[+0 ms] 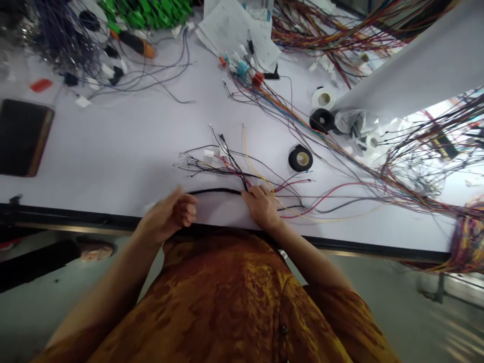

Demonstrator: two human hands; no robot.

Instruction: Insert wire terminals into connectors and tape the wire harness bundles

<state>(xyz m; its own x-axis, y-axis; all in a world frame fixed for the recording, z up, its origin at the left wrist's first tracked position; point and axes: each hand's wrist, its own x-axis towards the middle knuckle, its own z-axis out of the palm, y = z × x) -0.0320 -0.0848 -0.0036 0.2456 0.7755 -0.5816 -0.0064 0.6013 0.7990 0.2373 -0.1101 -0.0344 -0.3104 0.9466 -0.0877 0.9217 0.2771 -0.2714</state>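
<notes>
A black taped wire bundle [215, 191] lies along the near edge of the white table [124, 151]. My left hand [172, 212] has its fingers curled around the bundle's left end. My right hand [261, 204] pinches the bundle's right end, where thin black, red and yellow wires [242, 169] fan out across the table. A roll of black tape [300, 158] lies just beyond my right hand.
More tape rolls [322, 120] and a mass of coloured wires [408, 171] fill the right side. A dark flat case [22, 137] lies at the left. Connectors [242, 66], papers [234, 25] and an orange-handled tool [138, 44] sit at the back.
</notes>
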